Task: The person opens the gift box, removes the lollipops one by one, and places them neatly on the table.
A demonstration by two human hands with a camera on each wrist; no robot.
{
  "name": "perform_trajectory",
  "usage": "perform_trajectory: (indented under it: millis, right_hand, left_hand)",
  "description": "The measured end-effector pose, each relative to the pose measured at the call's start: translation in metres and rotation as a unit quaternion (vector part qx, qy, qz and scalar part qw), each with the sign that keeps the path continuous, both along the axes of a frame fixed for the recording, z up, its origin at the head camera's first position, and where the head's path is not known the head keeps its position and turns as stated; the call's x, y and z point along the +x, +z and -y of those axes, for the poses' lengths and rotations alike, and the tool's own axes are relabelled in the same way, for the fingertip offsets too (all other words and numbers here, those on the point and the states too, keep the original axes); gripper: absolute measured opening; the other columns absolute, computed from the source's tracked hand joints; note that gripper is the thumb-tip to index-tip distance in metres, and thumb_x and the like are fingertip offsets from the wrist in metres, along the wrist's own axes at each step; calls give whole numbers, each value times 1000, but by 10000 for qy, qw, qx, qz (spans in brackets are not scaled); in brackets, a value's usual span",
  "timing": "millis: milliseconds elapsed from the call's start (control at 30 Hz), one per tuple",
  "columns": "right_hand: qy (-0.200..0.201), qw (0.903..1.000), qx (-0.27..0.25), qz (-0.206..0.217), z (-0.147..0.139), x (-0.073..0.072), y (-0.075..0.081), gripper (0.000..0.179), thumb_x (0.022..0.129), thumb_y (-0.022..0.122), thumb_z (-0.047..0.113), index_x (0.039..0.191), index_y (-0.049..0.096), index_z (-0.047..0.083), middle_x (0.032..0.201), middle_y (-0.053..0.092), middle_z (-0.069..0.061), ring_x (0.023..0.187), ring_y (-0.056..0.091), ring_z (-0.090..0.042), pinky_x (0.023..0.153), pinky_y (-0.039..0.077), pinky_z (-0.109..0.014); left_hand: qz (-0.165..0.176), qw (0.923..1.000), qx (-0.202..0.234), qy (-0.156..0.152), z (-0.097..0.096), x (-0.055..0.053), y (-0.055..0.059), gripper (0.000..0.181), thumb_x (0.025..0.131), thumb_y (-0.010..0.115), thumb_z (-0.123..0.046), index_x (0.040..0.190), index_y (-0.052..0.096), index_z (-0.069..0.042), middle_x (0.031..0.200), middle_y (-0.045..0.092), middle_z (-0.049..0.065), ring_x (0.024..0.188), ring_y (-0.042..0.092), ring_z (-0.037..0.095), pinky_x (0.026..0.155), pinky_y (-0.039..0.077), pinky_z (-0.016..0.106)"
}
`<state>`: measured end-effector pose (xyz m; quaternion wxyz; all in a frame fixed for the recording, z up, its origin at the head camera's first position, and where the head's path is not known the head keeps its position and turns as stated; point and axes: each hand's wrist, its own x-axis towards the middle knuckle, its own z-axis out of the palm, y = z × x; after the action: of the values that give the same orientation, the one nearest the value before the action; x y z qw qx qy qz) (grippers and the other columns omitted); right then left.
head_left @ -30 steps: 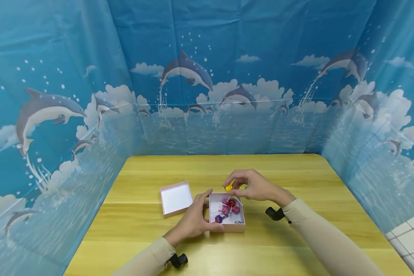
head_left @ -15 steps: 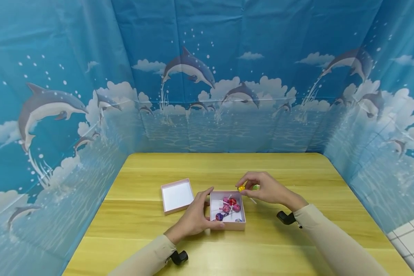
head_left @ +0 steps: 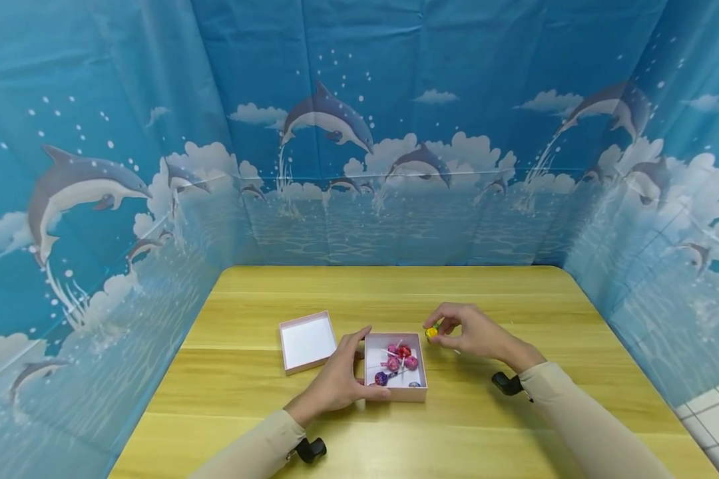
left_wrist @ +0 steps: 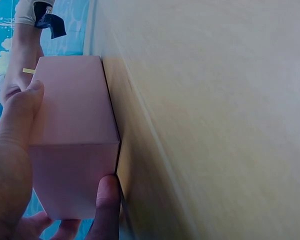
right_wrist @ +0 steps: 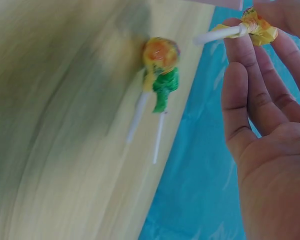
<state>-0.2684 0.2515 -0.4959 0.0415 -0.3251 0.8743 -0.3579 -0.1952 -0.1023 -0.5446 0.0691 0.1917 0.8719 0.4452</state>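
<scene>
Hands are apart, one to each side of the pink box (head_left: 395,394), the landmark for all positions below.

Head view: the left hand (head_left: 334,380) is clamped on the left side of the box. The right hand (head_left: 475,334), just right of the box, pinches a yellow lollipop (head_left: 431,332) outside the box wall. Inside the box, a red lollipop (head_left: 405,351) and several pink lollipops (head_left: 392,364) form a cluster; a purple lollipop (head_left: 381,378) lies near the left front corner. The lid (head_left: 307,341), white interior facing up, lies left of the box and slightly farther back. The box rests on a yellow wood-grain table (head_left: 359,429). Beyond the box, a blue curtain (head_left: 359,229) printed with dolphins surrounds the table.

Left wrist view: the thumb bears on the front wall of the box; a fingertip presses the adjoining left wall, low and close to the table. The right forearm is visible past the box.

Right wrist view: thumb and fingers pinch the wrapped head of the yellow lollipop, white stick protruding. Outside the box, an orange-yellow lollipop (right_wrist: 160,52) and a green lollipop (right_wrist: 165,86) lie side by side on the table.
</scene>
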Motion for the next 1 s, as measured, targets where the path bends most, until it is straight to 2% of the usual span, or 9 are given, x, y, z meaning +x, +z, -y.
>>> perform_trajectory:
  millis: [200,400,533,1000]
  right_hand:
    - [-37,9996,272,-92,-5,-1,-7,21,107,87,15,128,84,17,123,82,4,99,76,-4,90,68,-36]
    - [-46,9991,400,-118,-8,-3,-13,23,105,86,9,126,82,15,123,83,2,100,75,-2,90,69,-35]
    - [-40,9989,461,-83,-11,-3,-15,22,104,87,7,124,83,15,125,84,0,98,74,-2,90,69,-30]
    - [122,9978,597,-264,-11,-3,-31,20,103,91,10,121,86,18,112,76,5,93,68,0,86,67,-26]
  left_hand:
    - [-22,10000,-23,23,0,1,1,133,85,105,-56,187,27,-22,186,39,19,164,52,41,136,45,66]
    - [-36,10000,-44,20,-2,-1,2,134,85,105,-57,187,27,-21,186,39,18,165,51,41,136,44,66]
    - [-8,10000,-24,9,-2,-2,3,134,85,105,-55,187,27,-20,185,41,18,164,52,41,136,45,66]
    - [-16,10000,-56,-7,-1,0,2,134,85,105,-54,187,26,-20,185,40,18,164,52,40,137,43,66]
